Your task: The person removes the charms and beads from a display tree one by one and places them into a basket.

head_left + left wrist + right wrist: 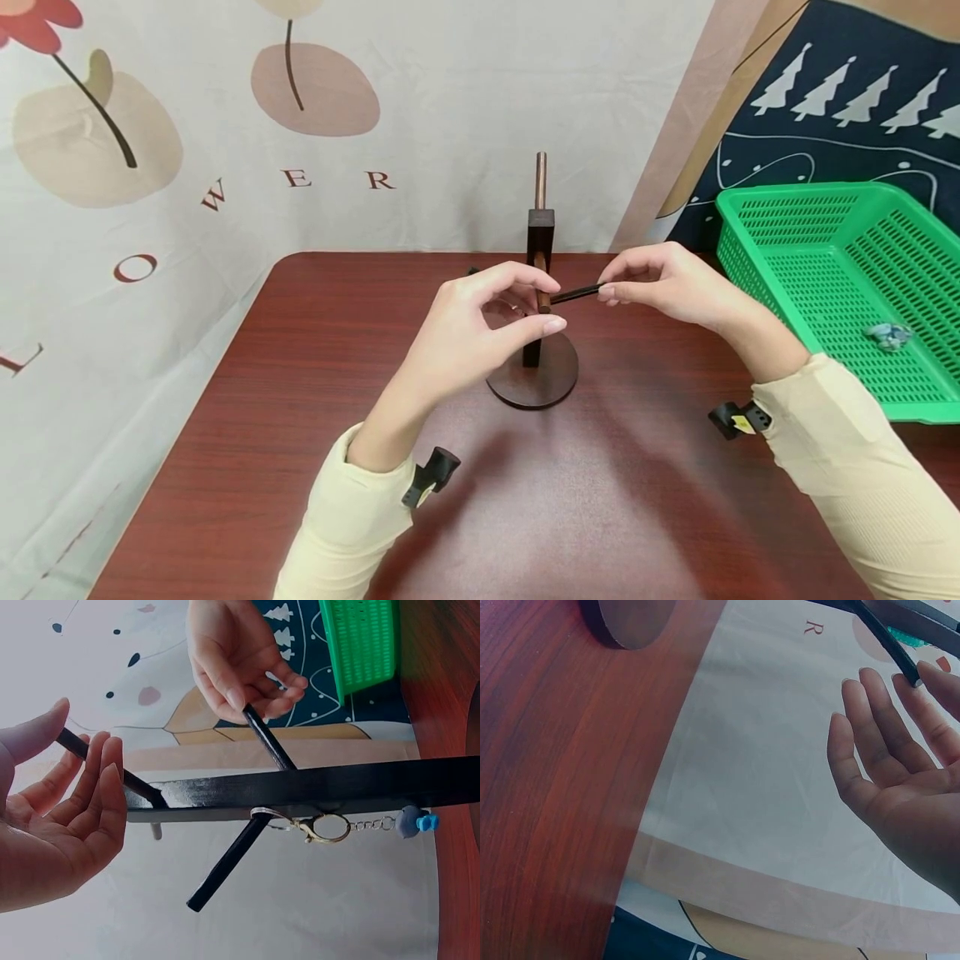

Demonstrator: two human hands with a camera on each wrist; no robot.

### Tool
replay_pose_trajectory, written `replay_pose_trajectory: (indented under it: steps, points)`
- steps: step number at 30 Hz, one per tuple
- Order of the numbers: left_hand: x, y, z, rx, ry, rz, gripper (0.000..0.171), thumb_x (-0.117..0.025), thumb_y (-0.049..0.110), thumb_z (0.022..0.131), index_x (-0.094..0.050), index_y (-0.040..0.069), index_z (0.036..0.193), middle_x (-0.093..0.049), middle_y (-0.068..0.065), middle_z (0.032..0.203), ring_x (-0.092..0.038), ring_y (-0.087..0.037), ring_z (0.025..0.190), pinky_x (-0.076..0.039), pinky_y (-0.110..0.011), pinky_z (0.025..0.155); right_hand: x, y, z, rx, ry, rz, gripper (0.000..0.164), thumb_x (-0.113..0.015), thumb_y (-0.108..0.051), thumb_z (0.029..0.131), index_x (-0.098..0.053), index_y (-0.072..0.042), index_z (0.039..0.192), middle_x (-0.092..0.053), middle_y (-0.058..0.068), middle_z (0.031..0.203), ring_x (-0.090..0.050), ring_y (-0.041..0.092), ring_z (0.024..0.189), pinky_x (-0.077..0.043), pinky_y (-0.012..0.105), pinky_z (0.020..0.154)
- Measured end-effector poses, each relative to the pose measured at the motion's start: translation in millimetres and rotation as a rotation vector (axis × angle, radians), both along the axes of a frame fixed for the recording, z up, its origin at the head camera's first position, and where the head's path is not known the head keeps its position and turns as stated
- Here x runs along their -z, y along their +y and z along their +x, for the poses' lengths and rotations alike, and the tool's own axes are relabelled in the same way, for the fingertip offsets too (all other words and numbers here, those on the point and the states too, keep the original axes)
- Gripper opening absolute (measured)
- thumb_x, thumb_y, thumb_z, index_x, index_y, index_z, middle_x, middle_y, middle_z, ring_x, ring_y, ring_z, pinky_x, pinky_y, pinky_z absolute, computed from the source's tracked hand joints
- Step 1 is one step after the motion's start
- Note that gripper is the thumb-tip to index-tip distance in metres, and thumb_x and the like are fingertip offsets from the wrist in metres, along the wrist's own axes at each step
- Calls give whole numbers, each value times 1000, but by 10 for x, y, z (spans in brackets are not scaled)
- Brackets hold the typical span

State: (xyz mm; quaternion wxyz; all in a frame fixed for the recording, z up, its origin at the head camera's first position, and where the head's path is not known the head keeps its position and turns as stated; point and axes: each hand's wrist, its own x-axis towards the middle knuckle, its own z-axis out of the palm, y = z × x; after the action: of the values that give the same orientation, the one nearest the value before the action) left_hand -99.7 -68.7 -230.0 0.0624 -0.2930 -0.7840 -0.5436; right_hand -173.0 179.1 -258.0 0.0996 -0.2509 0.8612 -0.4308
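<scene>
A dark stand with a round base point(551, 375) and an upright post point(541, 229) has several pegs sticking out sideways. My left hand point(480, 325) curls thumb and fingers about the front peg point(543, 279), near its free end. At the right peg point(577, 293), my right hand point(667, 283) pinches the tip between thumb and forefinger; its other fingers are loosely bent in the right wrist view. In the left wrist view a keychain point(322, 827) hangs by its ring on another peg point(229, 862). It has a gold clasp, a short chain and a blue-grey charm point(409, 822).
A green plastic basket point(832, 192) stands at the right, with a small bluish item point(890, 336) inside. The reddish-brown table point(285, 400) meets a printed cloth point(480, 125) at the back. A small green thing point(907, 636) shows behind the stand.
</scene>
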Motion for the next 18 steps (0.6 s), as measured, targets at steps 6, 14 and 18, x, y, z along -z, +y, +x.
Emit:
replay_pose_trajectory:
  steps: [6, 14, 18]
  points:
    - [-4, -49, -2, -20, 18, -35, 16, -68, 10, 81, -64, 8, 97, -61, 3, 81, -56, -6, 75, -48, -24, 68, -1, 15, 23, 8, -18, 21, 17, -65, -18, 85, -66, -6, 98, -67, 5, 85, -61, 14, 79, -47, 25, 68]
    - [-17, -131, -29, -38, 84, -95, 16, -61, 3, 85, -62, 3, 101, -63, -1, 87, -58, -6, 76, -47, -23, 69, 0, 68, 26, 14, -28, -10, 16, -64, -15, 86, -65, -5, 99, -67, 5, 87, -63, 15, 81, -48, 24, 70]
    - [-14, -157, -52, -54, 81, -106, 18, -59, 5, 86, -61, 4, 104, -63, -2, 91, -57, -7, 70, -47, -24, 67, 7, 92, 20, 0, -32, -27, 17, -63, -14, 87, -64, -3, 100, -67, 6, 89, -63, 16, 82, -49, 24, 72]
